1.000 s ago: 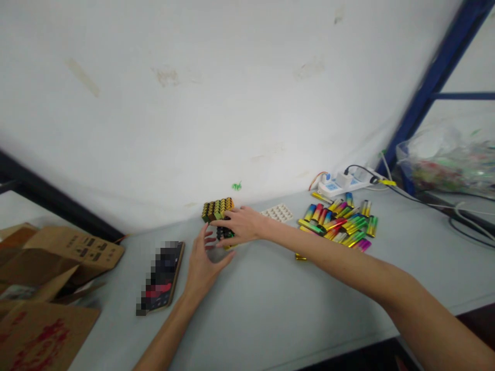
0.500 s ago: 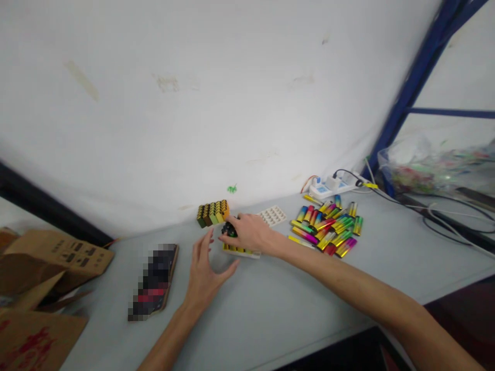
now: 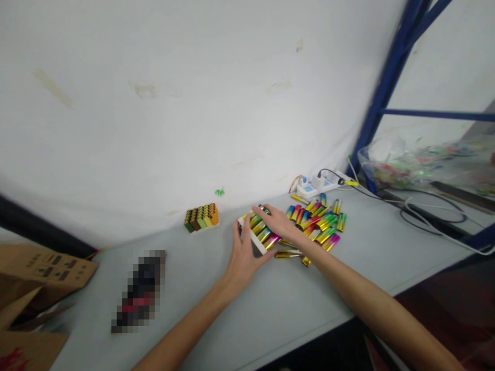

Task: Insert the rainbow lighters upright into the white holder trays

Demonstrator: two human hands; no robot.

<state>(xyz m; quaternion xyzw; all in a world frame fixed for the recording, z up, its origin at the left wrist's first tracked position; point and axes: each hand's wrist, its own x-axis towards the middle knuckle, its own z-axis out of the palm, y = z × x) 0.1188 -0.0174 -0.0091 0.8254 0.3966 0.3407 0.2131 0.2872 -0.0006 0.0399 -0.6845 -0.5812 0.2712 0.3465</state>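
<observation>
My left hand is wrapped around the lower left side of a white tray, thumb at its near corner and fingers along its edge. Shiny metallic tubes in gradient colours lie in rows against the tilted tray. My right hand closes over the upper right side of these tubes, its fingertips at their far end and covering part of them. Just to the right, a loose pile of similar tubes spreads over the table, a few of them partly behind my right wrist.
A block of upright dark-topped tubes stands by the wall on the left. A pixelated dark object lies on the grey table. Cardboard boxes sit far left. A power strip with cables and a blue frame are on the right.
Both hands have moved right beside the pile. My left hand, open and apart before, now grips the tray. The tray is tipped, and a few tubes lie nearer the hands. The view has shifted right.
</observation>
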